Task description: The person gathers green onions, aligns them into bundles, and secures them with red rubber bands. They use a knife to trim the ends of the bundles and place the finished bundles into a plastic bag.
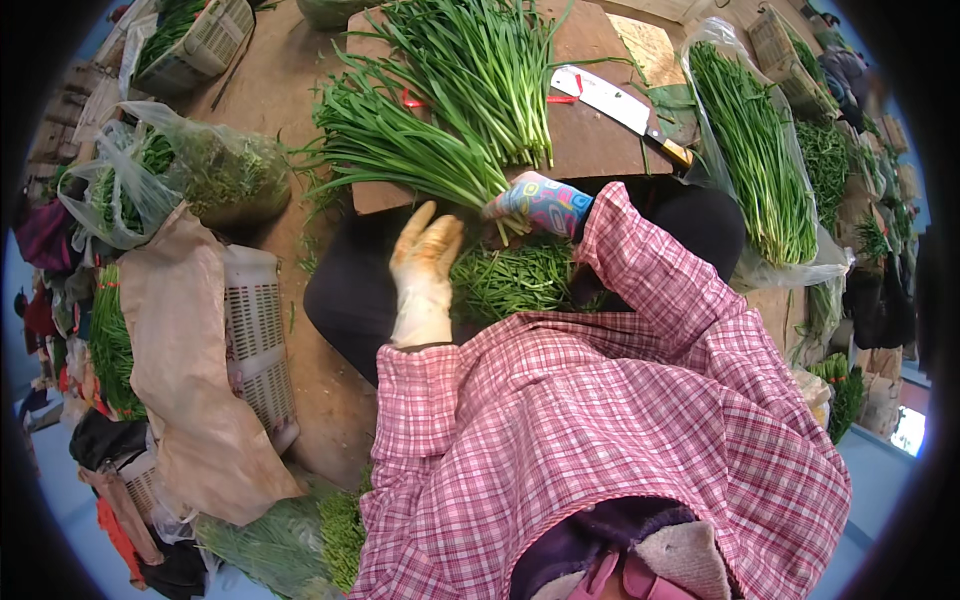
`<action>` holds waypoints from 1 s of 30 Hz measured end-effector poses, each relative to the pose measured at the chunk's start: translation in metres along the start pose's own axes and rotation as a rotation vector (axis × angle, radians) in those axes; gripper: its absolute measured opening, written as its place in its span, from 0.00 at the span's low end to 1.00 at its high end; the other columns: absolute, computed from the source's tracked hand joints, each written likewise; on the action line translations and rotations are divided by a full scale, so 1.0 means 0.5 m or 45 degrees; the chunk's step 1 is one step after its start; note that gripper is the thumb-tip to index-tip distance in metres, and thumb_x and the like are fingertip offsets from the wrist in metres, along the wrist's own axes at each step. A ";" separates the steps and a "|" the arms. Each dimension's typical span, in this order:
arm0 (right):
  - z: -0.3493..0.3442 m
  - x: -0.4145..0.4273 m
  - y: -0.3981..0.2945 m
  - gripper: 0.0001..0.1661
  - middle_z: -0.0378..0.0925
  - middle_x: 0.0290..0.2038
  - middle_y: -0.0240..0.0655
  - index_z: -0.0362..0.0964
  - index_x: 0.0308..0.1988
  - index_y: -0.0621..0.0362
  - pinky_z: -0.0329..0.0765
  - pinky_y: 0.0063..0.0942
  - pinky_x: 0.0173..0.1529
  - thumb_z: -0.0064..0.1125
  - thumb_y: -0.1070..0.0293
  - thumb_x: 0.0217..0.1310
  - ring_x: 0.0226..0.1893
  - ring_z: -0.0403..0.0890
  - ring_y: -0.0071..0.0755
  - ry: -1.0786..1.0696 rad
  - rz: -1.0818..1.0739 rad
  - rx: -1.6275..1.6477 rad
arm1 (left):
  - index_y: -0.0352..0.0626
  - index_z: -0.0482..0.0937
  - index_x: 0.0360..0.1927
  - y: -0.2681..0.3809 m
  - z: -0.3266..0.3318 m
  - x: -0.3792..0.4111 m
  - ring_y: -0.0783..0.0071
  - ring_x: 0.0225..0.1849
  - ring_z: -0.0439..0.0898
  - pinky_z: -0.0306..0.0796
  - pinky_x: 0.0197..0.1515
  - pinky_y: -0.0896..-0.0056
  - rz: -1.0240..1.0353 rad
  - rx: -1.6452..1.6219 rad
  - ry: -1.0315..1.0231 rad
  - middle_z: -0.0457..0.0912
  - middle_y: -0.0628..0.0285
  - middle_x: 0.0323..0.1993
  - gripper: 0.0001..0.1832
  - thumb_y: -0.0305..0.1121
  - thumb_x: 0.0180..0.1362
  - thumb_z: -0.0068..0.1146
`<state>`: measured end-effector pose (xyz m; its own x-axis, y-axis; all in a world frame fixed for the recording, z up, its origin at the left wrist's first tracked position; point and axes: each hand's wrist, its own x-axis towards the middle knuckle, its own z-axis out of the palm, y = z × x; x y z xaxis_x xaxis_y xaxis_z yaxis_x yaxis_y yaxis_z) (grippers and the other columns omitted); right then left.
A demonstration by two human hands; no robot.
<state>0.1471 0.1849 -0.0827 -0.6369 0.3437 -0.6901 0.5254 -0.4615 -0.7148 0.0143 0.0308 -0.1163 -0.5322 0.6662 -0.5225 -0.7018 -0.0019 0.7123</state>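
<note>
My right hand, in a patterned glove or cuff, is closed around the cut end of a bunch of green leafy stalks; its fingers are partly hidden. My left hand, in a stained pale glove, is just left of the stalk ends with fingers apart and nothing in it. A larger bunch of the same stalks lies on a brown board. Right of it rests a cleaver with a wooden handle, a red tie across its blade. Cut green pieces lie in a heap below my hands.
At the right, more long stalks lie in a clear plastic bag. To the left are a plastic bag of greens, a white plastic crate and brown sheeting. Another crate of greens stands at the upper left.
</note>
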 end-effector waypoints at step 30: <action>0.013 -0.019 0.006 0.18 0.83 0.32 0.47 0.77 0.41 0.69 0.86 0.40 0.36 0.65 0.63 0.59 0.30 0.86 0.41 -0.173 0.041 0.084 | 0.33 0.82 0.44 -0.067 -0.019 0.000 0.76 0.38 0.79 0.71 0.46 0.73 0.062 0.613 0.009 0.84 0.64 0.36 0.23 0.43 0.54 0.71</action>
<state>0.1512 0.1752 -0.0773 -0.6932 0.2162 -0.6876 0.5113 -0.5248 -0.6805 0.0331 0.0236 -0.1445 -0.5631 0.6687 -0.4855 -0.3780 0.3140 0.8710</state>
